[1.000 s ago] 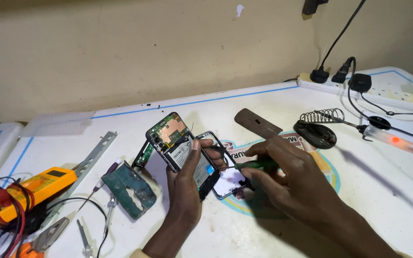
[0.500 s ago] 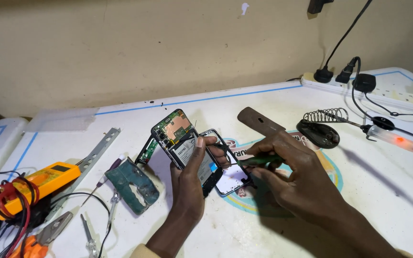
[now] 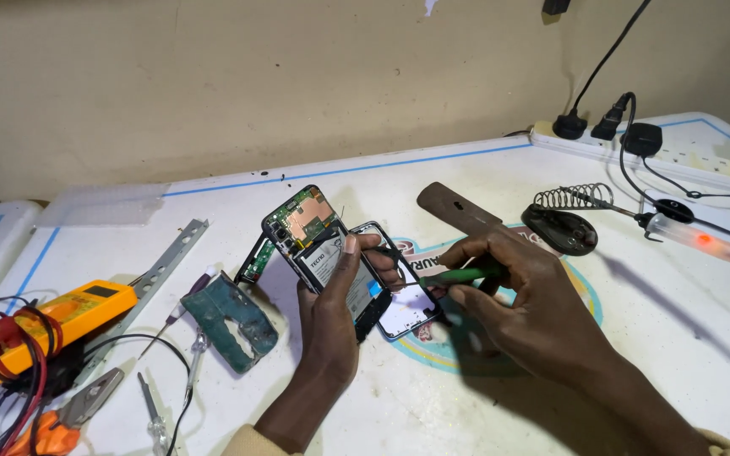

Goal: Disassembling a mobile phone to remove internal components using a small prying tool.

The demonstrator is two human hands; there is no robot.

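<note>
White bench: left hand grips opened phone, white-labelled battery showing.

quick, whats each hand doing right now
Left hand: closed around the opened phone, thumb on its battery side.
Right hand: closed on a green-handled tool, tip at the phone's edge.

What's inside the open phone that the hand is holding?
Inside the open phone sits a green and copper circuit board at the top, with a dark battery below. The left hand covers the lower part, so nothing shows there.
</note>
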